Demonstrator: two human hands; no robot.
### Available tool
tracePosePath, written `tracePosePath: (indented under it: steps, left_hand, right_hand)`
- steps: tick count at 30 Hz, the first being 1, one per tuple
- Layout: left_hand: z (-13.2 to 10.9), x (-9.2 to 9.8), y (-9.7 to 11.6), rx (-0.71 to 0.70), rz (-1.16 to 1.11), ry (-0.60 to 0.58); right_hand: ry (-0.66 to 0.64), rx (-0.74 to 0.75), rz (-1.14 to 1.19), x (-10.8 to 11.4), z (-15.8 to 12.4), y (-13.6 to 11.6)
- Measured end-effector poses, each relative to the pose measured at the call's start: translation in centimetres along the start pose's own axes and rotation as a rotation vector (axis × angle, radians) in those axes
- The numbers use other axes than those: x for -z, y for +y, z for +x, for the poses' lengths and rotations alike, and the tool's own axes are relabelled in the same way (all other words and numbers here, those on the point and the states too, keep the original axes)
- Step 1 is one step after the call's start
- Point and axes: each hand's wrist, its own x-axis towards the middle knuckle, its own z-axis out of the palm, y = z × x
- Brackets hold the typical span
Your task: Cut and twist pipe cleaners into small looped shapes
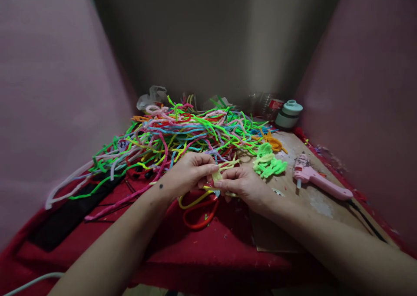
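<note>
My left hand (pixel 189 172) and my right hand (pixel 243 184) meet at the middle of the table, both pinched on a short pale yellow pipe cleaner (pixel 216 175) bent between the fingertips. Just below them lie scissors with red and yellow handles (pixel 198 209) on the red cloth (pixel 208 248). Behind the hands spreads a big tangled heap of pipe cleaners (pixel 182 135) in green, blue, pink, red and yellow. A small bunch of light green pipe cleaners (pixel 269 161) sits right of my right hand.
A pink glue gun (pixel 317 179) lies on a cardboard sheet (pixel 312 196) at the right, its black cord trailing to the right edge. A pale green capped container (pixel 289 113) and a plastic bottle (pixel 267 106) stand at the back right. A black strip (pixel 71 211) lies left. Pink walls close both sides.
</note>
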Motion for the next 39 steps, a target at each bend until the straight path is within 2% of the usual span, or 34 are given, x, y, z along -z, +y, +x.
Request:
tracePosePath:
  steps: [4, 8, 10, 14, 19, 21, 23, 25, 27, 29, 30, 33, 35, 37, 39]
  left_hand:
    - [-0.1, -0.6, -0.1, -0.066, 0.015, 0.041]
    - [0.1, -0.9, -0.3, -0.162, 0.203, 0.191]
    - [0.2, -0.9, -0.3, -0.145, 0.188, 0.215]
    - [0.5, -1.2, -0.3, -0.071, 0.076, 0.181]
    - [0.8, -1.8, -0.7, -0.273, 0.389, 0.419]
    - [0.9, -1.8, -0.7, -0.262, 0.351, 0.461]
    - [1.0, -1.6, -0.6, -0.162, 0.169, 0.392]
    - [1.0, -1.3, -0.5, -0.041, 0.058, 0.222]
    - [0.9, -1.2, -0.5, 0.023, 0.116, 0.063]
    - [0.9, -1.4, -0.6, -0.018, 0.275, 0.036]
    - [0.8, -1.6, -0.8, -0.076, 0.367, 0.076]
    - [0.5, -2.5, -1.1, -0.308, 0.653, 0.301]
    - [0.4, -2.9, -1.4, -0.413, 0.789, 0.418]
    - [0.4, -3.0, -1.5, -0.438, 0.815, 0.461]
    - [0.5, -2.8, -1.4, -0.387, 0.684, 0.452]
  right_hand:
    - [-0.067, -0.09, 0.087, 0.1, 0.2, -0.2]
    - [-0.058, -0.145, 0.091, 0.3, 0.5, -0.2]
    - [-0.037, -0.137, 0.069, 0.4, 0.4, -0.3]
    - [0.007, -0.11, 0.016, 0.4, 0.3, -0.5]
    - [-0.006, -0.102, 0.104, 0.5, 0.6, 0.1]
    - [-0.021, -0.095, 0.21, 0.7, 0.8, 0.4]
    - [-0.026, -0.076, 0.301, 1.0, 0.9, 0.5]
    - [0.002, -0.06, 0.337, 1.2, 0.9, 0.5]
    - [0.062, -0.033, 0.316, 1.3, 0.9, 0.4]
    - [0.132, -0.004, 0.266, 1.2, 0.8, 0.3]
    - [0.163, 0.015, 0.233, 1.2, 0.7, 0.3]
    - [0.243, 0.109, 0.125, 1.1, 0.6, 0.2]
    - [0.284, 0.159, 0.066, 1.0, 0.7, 0.1]
    - [0.309, 0.164, 0.05, 1.0, 0.7, 0.2]
    - [0.302, 0.141, 0.103, 0.9, 0.8, 0.1]
